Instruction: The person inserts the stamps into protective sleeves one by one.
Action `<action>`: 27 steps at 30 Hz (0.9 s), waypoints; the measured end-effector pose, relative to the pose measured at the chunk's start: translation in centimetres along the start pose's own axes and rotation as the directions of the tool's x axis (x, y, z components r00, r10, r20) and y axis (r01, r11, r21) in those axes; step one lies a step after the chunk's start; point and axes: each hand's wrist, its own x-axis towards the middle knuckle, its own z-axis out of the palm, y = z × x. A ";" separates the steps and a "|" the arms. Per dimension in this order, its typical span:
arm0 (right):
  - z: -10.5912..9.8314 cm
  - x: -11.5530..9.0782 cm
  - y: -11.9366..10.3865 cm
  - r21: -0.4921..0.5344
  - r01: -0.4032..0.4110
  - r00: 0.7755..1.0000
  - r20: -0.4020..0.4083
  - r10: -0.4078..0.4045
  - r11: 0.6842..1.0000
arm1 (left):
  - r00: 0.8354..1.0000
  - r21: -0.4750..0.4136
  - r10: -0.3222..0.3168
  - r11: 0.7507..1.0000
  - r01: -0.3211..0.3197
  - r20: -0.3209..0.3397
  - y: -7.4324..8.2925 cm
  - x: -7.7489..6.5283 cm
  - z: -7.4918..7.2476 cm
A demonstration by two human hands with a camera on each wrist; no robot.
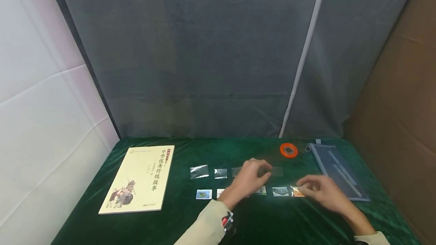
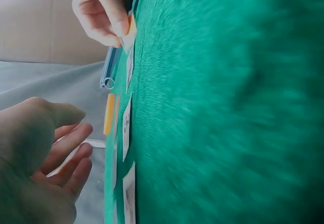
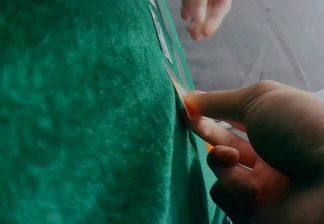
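My right hand (image 1: 321, 193) pinches a small orange stamp (image 1: 298, 191) between thumb and fingers at the right end of a row of stamps. Glossy clear film shows at the stamp's left edge; in the right wrist view the stamp (image 3: 176, 86) is tilted, one end at the cloth. Above the row's middle hovers my left hand (image 1: 250, 179), its fingers loosely bent with nothing between them. A grey stamp (image 1: 280, 191) lies just left of the orange one, and a blue stamp (image 1: 203, 194) lies at the row's left end. My left hand partly hides the stamps between.
Behind the stamps lie clear plastic sleeves (image 1: 199, 171) in a row. An orange tape roll (image 1: 288, 150) sits farther back. At the right is a zippered pouch (image 1: 340, 173) with long thin items; a cream book (image 1: 137, 179) lies left. Green cloth (image 1: 184, 224) covers the table.
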 end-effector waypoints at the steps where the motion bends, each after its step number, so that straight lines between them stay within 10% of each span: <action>1: 0.0 0.0 -0.1 -0.016 -0.001 1.000 -0.010 0.001 1.000 | 1.000 0.012 -0.007 1.000 0.006 0.002 0.1 0.4 0.1; 12: 0.6 0.1 -1.1 -0.327 0.007 0.987 -0.149 -0.060 0.945 | 0.997 0.113 -0.057 0.992 0.051 0.049 0.4 2.7 1.1; 27: 3.3 1.2 -2.3 -0.229 0.166 0.980 -0.068 -0.186 0.959 | 0.992 0.174 -0.081 0.983 0.064 0.093 0.3 3.2 1.4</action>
